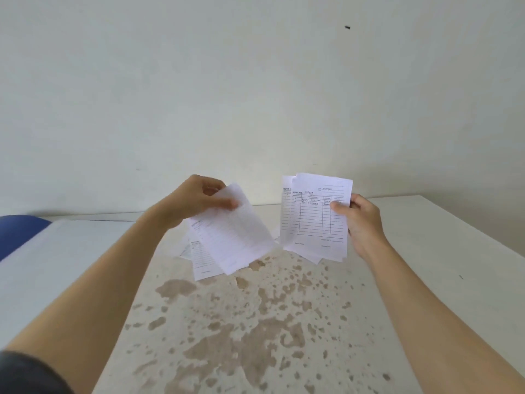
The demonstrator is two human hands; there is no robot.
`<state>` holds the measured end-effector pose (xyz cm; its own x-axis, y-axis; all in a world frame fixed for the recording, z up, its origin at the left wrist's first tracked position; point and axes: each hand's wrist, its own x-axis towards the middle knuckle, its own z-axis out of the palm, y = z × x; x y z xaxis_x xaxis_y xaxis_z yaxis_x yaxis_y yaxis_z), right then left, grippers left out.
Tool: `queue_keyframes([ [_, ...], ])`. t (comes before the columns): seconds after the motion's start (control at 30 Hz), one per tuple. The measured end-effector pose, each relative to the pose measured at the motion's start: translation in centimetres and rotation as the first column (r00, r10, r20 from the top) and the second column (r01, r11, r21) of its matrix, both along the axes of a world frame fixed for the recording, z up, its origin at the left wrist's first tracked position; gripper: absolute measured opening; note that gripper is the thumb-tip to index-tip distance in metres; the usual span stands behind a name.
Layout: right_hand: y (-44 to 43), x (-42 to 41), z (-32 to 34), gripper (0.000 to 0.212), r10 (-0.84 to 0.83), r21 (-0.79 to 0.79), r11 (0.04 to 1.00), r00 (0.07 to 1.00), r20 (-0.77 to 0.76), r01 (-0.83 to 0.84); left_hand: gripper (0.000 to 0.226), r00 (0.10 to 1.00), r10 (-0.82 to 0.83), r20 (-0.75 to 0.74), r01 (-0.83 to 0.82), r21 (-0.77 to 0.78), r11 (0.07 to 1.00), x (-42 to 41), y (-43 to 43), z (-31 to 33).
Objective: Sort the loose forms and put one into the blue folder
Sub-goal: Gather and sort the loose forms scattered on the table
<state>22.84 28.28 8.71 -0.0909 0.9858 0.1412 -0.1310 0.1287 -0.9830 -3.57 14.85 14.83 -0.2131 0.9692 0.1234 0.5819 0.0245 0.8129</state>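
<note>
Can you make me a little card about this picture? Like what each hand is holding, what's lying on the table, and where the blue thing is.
Left grip: pinches one form, tilted and blurred
Right grip: holds a small stack of forms upright, printed side facing the camera
On the table: more loose forms, partly hidden behind the tilted sheet
Blue folder: at the far left edge, only partly in view
Table top: white with brown worn patches
</note>
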Motion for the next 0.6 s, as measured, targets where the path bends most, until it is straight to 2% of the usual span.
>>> queue_keyframes([
  [0.1,-1.1,-0.8,0.7,0.014,0.02,0.021,1.0,1.0,0.016,-0.02,0.035,0.986,-0.129,-0.107,0.116,-0.117,0.986,0.0,-1.4,0.7],
  [0.23,-3.1,-2.2,0.4,0.011,0.088,0.023,0.996,0.989,0.121,-0.091,0.024,0.975,-0.169,-0.145,0.16,-0.071,0.985,1.3,-2.0,0.2],
  [0.37,-5.4,-3.4,-0.8,0.009,0.185,0.014,0.981,0.959,0.213,-0.192,0.019,0.95,-0.072,-0.304,0.108,0.101,0.989,3.4,-1.5,-1.8],
  [0.5,-6.8,-3.6,-1.9,0.008,0.237,-0.019,0.971,0.944,0.228,-0.239,0.03,0.852,0.04,-0.523,0.071,0.19,0.979,5.3,-0.3,-3.9],
  [0.57,-7.2,-3.4,-2.2,0.008,0.263,-0.055,0.965,0.94,0.216,-0.257,0.032,0.83,0.101,-0.548,0.037,0.234,0.972,5.8,0.2,-4.5],
  [0.6,-7.4,-3.2,-2.2,0.015,0.267,-0.068,0.964,0.939,0.218,-0.259,0.032,0.83,0.128,-0.543,0.019,0.257,0.966,5.9,0.5,-4.7],
])
